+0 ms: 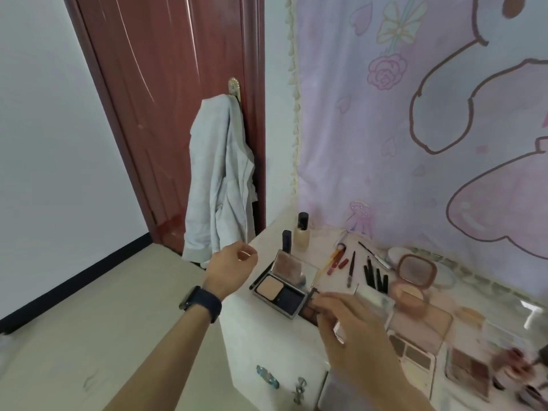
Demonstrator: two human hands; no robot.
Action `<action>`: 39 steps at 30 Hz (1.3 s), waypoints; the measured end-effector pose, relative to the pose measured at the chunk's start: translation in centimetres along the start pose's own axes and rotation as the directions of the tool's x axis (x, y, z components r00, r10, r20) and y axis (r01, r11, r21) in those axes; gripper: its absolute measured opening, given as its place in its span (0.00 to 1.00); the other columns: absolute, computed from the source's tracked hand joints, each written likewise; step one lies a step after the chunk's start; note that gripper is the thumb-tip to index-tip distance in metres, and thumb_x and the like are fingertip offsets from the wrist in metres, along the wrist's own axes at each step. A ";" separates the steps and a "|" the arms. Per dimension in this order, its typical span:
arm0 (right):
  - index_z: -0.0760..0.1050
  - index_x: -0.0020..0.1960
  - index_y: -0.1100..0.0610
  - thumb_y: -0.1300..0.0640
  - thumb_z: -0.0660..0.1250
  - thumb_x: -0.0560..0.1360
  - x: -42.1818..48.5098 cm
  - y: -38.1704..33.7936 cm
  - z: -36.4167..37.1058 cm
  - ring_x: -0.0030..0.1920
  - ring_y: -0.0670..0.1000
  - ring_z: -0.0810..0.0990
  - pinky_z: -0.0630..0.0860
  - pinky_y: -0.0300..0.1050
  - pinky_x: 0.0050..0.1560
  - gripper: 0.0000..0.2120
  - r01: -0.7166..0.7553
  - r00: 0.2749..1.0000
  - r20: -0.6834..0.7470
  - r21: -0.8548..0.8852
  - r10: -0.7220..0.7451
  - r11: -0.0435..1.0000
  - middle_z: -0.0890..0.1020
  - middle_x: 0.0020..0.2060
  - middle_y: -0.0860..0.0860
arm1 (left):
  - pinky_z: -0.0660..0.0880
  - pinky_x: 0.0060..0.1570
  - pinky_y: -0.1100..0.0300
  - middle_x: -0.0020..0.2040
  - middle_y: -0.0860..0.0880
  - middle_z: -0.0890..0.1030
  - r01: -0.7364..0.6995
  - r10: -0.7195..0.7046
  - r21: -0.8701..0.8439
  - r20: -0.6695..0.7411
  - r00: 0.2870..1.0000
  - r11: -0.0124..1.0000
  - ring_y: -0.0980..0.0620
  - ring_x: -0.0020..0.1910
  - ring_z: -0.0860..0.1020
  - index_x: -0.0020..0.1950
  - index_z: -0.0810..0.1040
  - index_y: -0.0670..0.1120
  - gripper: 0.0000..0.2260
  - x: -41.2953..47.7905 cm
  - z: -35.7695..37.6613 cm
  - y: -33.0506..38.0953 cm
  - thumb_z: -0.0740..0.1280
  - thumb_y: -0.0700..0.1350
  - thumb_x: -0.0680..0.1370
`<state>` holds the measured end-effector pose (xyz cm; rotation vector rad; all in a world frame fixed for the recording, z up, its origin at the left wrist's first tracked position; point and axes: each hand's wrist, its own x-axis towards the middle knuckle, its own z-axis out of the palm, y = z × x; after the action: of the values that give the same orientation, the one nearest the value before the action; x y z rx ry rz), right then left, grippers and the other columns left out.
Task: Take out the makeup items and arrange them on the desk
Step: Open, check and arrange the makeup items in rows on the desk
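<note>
Now the right hand [353,327] pinches a small open palette [310,313] just over the bench [275,327], likely light, stiff and hinged, best held by its base, while the left hand [234,268] hovers loosely curled, empty.

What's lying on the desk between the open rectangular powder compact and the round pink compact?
Not bare. In the head view, red lip products, a thin dark brush and a row of black pencils lie between them.

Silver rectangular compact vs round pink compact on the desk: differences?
The rectangular compact is silver-framed and squared; the round compact is pink. The rectangular compact holds a beige pan beside a navy one; the round compact shows one peach pan. Both lie open on the desk, mirrored lids raised.
</note>
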<state>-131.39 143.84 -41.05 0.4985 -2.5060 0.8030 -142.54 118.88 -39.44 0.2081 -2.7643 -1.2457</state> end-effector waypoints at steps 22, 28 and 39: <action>0.68 0.76 0.57 0.46 0.57 0.78 -7.6 -0.6 7.5 0.79 0.52 0.58 0.50 0.48 0.80 0.30 0.137 0.913 0.406 -0.400 0.040 0.906 0.63 0.79 0.53 | 0.78 0.59 0.52 0.57 0.48 0.83 -0.024 0.005 0.298 0.063 0.998 0.954 0.47 0.56 0.80 0.62 0.82 0.47 0.17 -0.3 1.1 -4.7 0.68 0.55 0.78; 0.63 0.79 0.55 0.46 0.58 0.80 -7.6 -0.6 7.5 0.81 0.49 0.48 0.42 0.49 0.77 0.30 0.099 0.908 0.415 -0.339 0.054 0.936 0.54 0.81 0.50 | 0.81 0.48 0.52 0.46 0.47 0.85 0.004 -0.014 0.324 0.027 1.000 0.946 0.44 0.45 0.82 0.49 0.87 0.49 0.09 -0.8 0.7 -4.6 0.67 0.49 0.78; 0.69 0.73 0.41 0.40 0.65 0.79 -5.2 -2.5 3.8 0.70 0.37 0.68 0.62 0.41 0.74 0.24 -0.434 0.857 0.426 0.296 0.289 0.851 0.72 0.70 0.35 | 0.76 0.51 0.59 0.46 0.57 0.80 -0.121 0.107 -0.070 -0.181 0.978 0.990 0.57 0.43 0.79 0.52 0.85 0.53 0.05 -8.3 -1.9 -6.0 0.71 0.46 0.78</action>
<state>-127.11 140.61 -45.36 0.3097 -2.8458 1.4954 -133.57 114.92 -43.03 0.1431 -2.5323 -1.2426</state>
